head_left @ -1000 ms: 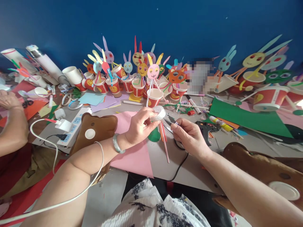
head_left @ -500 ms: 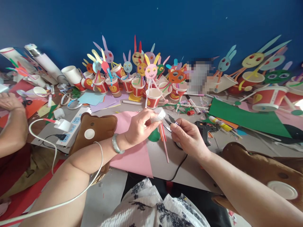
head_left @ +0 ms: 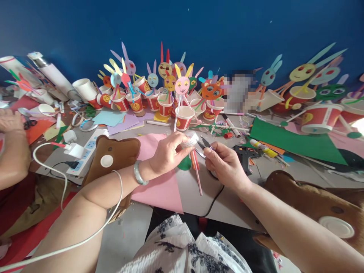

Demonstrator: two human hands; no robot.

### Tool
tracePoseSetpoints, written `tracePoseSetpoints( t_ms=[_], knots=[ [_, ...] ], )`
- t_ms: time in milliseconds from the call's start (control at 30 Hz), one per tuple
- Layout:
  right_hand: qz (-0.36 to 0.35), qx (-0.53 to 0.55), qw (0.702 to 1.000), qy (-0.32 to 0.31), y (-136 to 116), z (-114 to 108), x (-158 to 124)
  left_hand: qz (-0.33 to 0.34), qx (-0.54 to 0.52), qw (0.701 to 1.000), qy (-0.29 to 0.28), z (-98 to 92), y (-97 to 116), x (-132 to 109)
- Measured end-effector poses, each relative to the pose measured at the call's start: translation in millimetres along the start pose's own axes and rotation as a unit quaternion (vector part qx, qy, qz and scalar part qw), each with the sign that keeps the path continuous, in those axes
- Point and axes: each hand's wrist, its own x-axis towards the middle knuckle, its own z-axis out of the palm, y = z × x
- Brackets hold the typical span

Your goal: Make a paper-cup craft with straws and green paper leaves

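My left hand (head_left: 170, 149) is closed on a roll of clear tape (head_left: 191, 139), pinched between thumb and fingers above the table. Facing it, my right hand (head_left: 224, 163) grips a pair of scissors (head_left: 205, 143). Their blades are apart and point at the roll's right side. Whether they touch the tape is too small to tell. Below the hands, several red and pink straws (head_left: 198, 174) lie beside a green paper disc (head_left: 184, 163). A pink paper sheet (head_left: 159, 185) reaches under my left wrist. Just beyond the hands stands a red paper cup (head_left: 184, 119) with a pink rabbit face (head_left: 182, 85).
Several cup figures line the blue wall (head_left: 187, 30). A power strip (head_left: 88, 151) and brown bear-shaped cushion (head_left: 110, 151) lie left, near another person's arm (head_left: 13, 151). A white cable (head_left: 121, 182) crosses my left forearm. Green paper (head_left: 295, 140) and a second brown cushion (head_left: 307, 201) are right.
The tape roll has turned slightly in my left hand. Both hands stay almost in place, and the other person's arm at the left has shifted a little.
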Motion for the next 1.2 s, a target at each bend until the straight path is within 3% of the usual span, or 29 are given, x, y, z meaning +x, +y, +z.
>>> tracePoseSetpoints(
  t_ms=[567, 900, 1100, 1200],
  knots=[
    [0.072, 0.074, 0.995, -0.019, -8.5, 3.7, 0.9, -0.003, 0.028, 0.999, -0.036, 0.6, -3.8, -3.4],
    [-0.018, -0.076, 0.996, 0.036, -6.4, -1.3, -0.6, 0.002, 0.027, 0.999, -0.041, 0.6, -1.3, -3.0],
    [0.086, 0.076, 0.993, -0.025, -12.9, 3.4, 1.2, 0.006, 0.034, 0.998, -0.050, 0.2, -1.0, -2.9],
    [0.086, 0.090, 0.992, -0.029, -12.4, 3.1, 2.1, 0.008, 0.033, 0.998, -0.050, 0.7, -1.3, -3.4]
  ],
)
